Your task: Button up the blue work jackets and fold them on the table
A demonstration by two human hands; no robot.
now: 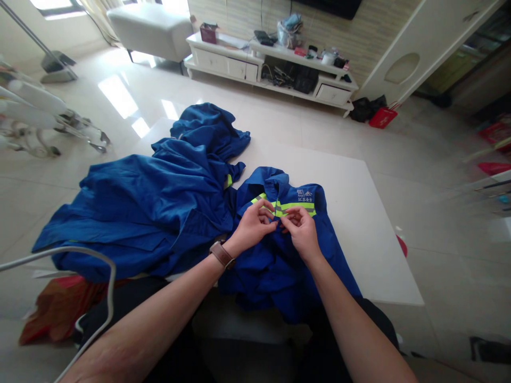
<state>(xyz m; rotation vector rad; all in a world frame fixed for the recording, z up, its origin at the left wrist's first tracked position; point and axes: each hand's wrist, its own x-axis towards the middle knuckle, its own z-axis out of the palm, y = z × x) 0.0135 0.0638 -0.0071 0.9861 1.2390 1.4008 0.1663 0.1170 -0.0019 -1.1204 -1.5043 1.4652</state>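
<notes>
A blue work jacket (275, 260) lies front up, its collar (269, 180) pointing away from me. A yellow-green and grey reflective band (297, 208) crosses its chest, with white print above it on the right. My left hand (256, 219), a brown-strapped watch (222, 254) on its wrist, has curled fingers at the front opening, just below the band. Facing it, my right hand (300, 227) pinches at the same opening, thumb against fingers. Both hands appear closed on the jacket's front edge. Any small fastener between the fingertips is hidden.
More blue garments (151, 202) lie heaped to the left on the white table (351, 207). A pale cable (109, 282) loops at lower left near a reddish-brown bag (56, 311). Across the floor stand a white TV cabinet (223, 65) and a pale upholstered bench (154, 34).
</notes>
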